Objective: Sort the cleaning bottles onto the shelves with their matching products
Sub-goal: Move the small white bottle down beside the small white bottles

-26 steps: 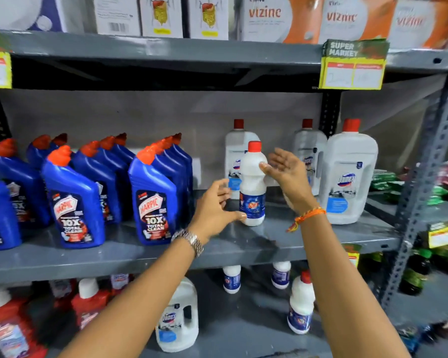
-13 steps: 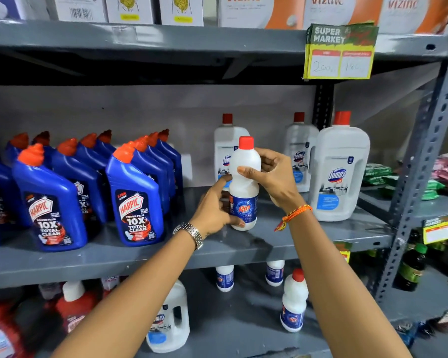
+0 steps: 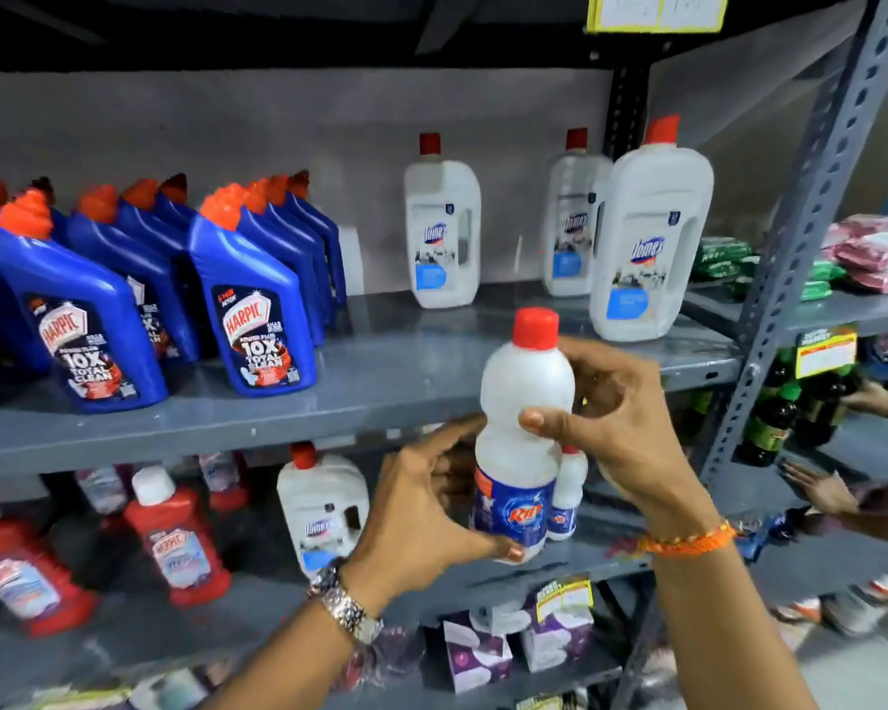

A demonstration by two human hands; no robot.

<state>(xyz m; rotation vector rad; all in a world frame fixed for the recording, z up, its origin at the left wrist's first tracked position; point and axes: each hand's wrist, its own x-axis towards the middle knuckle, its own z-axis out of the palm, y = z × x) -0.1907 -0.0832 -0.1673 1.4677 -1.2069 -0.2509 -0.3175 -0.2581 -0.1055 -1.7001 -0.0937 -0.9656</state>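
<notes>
Both hands clamped on white Rin bottle [image 3: 521, 443], upright, off shelf. Left hand [image 3: 421, 509] grip low at label; right hand [image 3: 616, 422] grip higher, around waist. Behind grip: small Rin bottle [image 3: 567, 497] on lower shelf [image 3: 611, 550]. Above grip: Domex jugs [image 3: 647, 233].

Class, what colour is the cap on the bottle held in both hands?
Red, on the white bottle; clearest in the head view.

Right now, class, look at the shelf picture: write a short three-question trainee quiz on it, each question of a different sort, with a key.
1. True or false: both hands hold the Rin bottle.
2. The blue Harpic bottles have caps of which colour? A green, B orange, C white.
3. Fill in: the matching small Rin bottle stands on the shelf ____ the Domex bottles.

Key: 1 true; 2 B; 3 below.
</notes>
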